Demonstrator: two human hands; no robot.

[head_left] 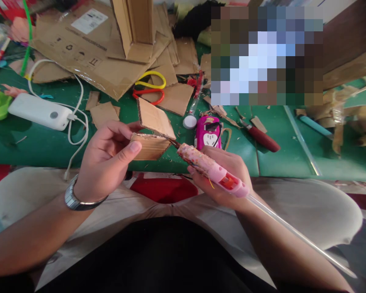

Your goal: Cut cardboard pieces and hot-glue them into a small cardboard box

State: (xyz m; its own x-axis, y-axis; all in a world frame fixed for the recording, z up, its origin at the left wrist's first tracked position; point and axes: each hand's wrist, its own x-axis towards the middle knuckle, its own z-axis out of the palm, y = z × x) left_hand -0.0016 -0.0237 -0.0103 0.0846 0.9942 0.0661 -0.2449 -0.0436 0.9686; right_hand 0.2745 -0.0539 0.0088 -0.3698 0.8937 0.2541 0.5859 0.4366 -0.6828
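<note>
My left hand [110, 158] pinches a small folded piece of cardboard [152, 146] between thumb and fingers. One panel of it stands up at an angle above the other. Wrapped in my right hand [225, 175] is a pink hot glue gun [201, 162], with a long clear glue stick [299, 232] sticking out of its back end. The gun's dark nozzle meets the cardboard's right end, near where the two panels join. Whether glue is coming out is too small to tell. My right fingers are partly hidden behind the gun.
On the green table [110, 142] lie a white power bank [38, 112] with a cable, scissors [149, 89] with yellow and red handles, a pink power socket [208, 132], and a red-handled tool [262, 137]. Cardboard sheets [88, 53] pile up behind. Another glue stick [301, 140] lies right.
</note>
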